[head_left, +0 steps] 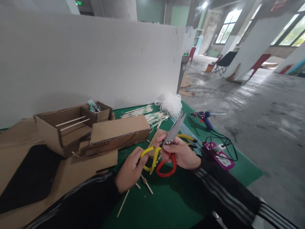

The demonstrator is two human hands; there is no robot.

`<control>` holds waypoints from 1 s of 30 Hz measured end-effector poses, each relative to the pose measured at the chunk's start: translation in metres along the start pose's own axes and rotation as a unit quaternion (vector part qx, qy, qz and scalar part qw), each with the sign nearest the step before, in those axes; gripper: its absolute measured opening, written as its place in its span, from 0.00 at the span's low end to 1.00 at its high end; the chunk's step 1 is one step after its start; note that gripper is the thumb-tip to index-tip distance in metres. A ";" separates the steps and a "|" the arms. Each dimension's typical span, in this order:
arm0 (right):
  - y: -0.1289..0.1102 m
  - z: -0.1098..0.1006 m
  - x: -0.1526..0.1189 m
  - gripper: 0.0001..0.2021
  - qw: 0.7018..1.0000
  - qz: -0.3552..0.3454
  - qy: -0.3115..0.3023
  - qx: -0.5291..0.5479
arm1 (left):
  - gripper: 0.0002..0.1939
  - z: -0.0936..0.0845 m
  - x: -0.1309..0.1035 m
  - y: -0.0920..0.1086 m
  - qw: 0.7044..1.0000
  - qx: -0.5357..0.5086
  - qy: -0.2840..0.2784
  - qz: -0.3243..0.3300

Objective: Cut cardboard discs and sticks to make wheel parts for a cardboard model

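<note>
A pair of scissors point(170, 136) is held up in front of me, tips pointing away and slightly apart. One handle loop is red, the other yellow. My left hand point(130, 168) is closed around the outer side of the yellow loop. Near the pivot, my right hand point(182, 154) grips the scissors, its thumb over the base of the blades. Below lie thin wooden sticks point(149, 187), one with a small brown piece around it. Behind my right hand, a yellow-handled tool point(187, 137) is partly hidden.
A cardboard box point(47, 130) and a closed cardboard piece point(121, 128) stand left on the green table point(171, 203). Stick bundles point(154, 117) and white cord point(170, 103) lie behind. At right are a blue glue gun point(206, 119) and a purple power strip point(219, 157). A white panel point(95, 60) rises behind.
</note>
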State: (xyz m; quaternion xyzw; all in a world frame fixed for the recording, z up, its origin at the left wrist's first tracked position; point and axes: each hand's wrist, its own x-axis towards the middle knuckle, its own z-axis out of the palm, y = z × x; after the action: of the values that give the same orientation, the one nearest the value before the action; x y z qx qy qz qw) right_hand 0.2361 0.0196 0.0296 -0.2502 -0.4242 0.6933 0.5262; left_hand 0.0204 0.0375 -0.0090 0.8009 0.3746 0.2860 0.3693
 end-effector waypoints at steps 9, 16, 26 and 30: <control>-0.028 -0.010 -0.011 0.20 0.986 0.090 -0.069 -0.126 | 0.18 -0.010 -0.001 0.013 0.999 0.009 0.041 0.001; -0.059 -0.012 -0.027 0.27 0.974 0.144 -0.145 -0.094 | 0.20 -0.013 -0.009 0.021 0.991 -0.109 0.063 -0.046; -0.040 0.008 -0.047 0.21 0.998 -0.033 0.044 -0.033 | 0.27 -0.013 -0.011 0.056 0.936 -0.294 0.114 -0.155; -0.026 0.033 -0.050 0.25 0.965 -0.217 0.069 -0.133 | 0.28 -0.013 -0.013 0.063 0.936 -0.286 0.130 -0.157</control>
State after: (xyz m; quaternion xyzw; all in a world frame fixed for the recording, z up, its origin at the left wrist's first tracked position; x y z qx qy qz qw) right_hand 0.2394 -0.0360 0.0633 -0.2667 -0.5198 0.4806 0.6540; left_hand 0.0278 0.0034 0.0462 0.5487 0.4428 0.4208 0.5708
